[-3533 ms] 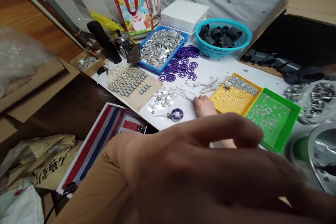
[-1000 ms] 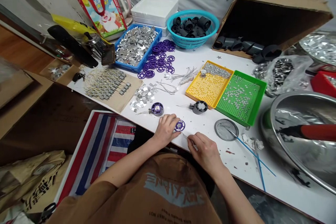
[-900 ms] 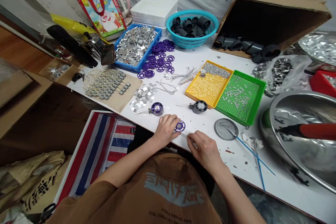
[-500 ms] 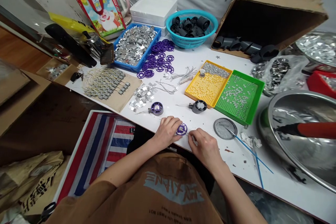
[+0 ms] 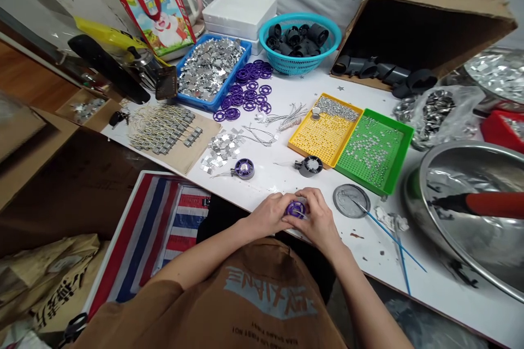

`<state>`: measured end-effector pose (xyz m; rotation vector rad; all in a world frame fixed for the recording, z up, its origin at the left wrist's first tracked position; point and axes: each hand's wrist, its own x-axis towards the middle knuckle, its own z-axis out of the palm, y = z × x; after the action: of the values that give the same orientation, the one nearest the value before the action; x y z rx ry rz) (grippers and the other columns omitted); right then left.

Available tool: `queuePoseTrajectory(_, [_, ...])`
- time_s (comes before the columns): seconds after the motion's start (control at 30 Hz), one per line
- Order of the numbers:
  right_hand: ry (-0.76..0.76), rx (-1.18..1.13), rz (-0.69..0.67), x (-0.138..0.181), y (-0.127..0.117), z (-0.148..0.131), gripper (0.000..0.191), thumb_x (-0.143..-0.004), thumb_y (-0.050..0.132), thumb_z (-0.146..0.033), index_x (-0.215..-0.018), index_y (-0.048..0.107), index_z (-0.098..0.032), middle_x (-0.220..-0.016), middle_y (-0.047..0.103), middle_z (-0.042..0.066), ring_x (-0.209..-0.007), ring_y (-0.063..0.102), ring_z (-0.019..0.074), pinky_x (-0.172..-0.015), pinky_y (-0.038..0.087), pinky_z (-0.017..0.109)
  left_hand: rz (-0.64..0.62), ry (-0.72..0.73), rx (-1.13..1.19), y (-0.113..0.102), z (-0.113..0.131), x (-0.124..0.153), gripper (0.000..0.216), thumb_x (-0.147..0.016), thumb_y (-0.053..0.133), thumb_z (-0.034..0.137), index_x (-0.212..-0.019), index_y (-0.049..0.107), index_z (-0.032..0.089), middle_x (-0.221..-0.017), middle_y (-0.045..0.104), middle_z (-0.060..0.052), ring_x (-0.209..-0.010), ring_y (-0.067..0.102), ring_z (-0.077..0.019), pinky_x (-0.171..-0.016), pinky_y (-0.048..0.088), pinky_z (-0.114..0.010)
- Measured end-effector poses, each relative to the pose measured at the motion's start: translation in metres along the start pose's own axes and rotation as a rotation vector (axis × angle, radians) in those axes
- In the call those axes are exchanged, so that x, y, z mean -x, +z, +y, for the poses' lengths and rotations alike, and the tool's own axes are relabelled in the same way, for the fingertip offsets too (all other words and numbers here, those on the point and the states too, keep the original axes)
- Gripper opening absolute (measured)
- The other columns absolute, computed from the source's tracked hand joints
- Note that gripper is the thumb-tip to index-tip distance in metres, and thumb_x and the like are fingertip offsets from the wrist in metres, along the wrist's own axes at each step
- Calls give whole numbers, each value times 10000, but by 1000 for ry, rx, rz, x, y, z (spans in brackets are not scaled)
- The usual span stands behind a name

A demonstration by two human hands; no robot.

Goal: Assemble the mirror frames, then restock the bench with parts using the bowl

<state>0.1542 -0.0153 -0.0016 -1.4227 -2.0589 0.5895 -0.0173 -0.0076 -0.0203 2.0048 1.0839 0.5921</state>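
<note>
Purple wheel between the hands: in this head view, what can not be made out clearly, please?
In the head view:
- The purple plastic wheel: the left hand and right hand cover much of it, so its full shape is hidden.
- Anything held at the wheel's centre: covered by the fingers and too small to tell.
- The red tray: cut off by the right edge.
- The small pieces in the yellow tray: too small to identify.

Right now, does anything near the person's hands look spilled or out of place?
Yes, a little. Crumpled silver scraps lie loose on the white table beside the blue sticks, right of the purple spool between the left hand and right hand. A brownish smear lies nearby. They look like stray litter.
</note>
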Motion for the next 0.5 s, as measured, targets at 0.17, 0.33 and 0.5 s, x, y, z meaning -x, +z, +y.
queuePoseTrajectory(0.17, [98,-49,-108,3,5,9,269,-775,686,-370,-964,564,-221,-857,660,24,-782,643,187,-699,506,309,-179,36,262,-14,4,-3,516,-819,636,198,-1283,412,231,-1194,624,-69,-1041,625,-214,-879,488,-328])
queuePoseTrajectory(0.33, [221,-153,-140,1,6,16,269,-777,670,-438,-916,598,-220,-787,684,4,-686,645,169,-650,507,300,-192,-53,244,-30,-3,-5,190,-901,502,181,-1069,590,188,-882,691,-14,-825,649,-150,-770,481,-248])
queuePoseTrajectory(0.5, [76,-151,-92,2,-5,20,483,-715,742,-383,-1142,585,-221,-1119,640,93,-1025,625,233,-867,540,399,-59,-172,89,-25,-6,-8,213,-879,474,132,-975,658,179,-714,672,18,-663,619,-124,-681,474,-220])
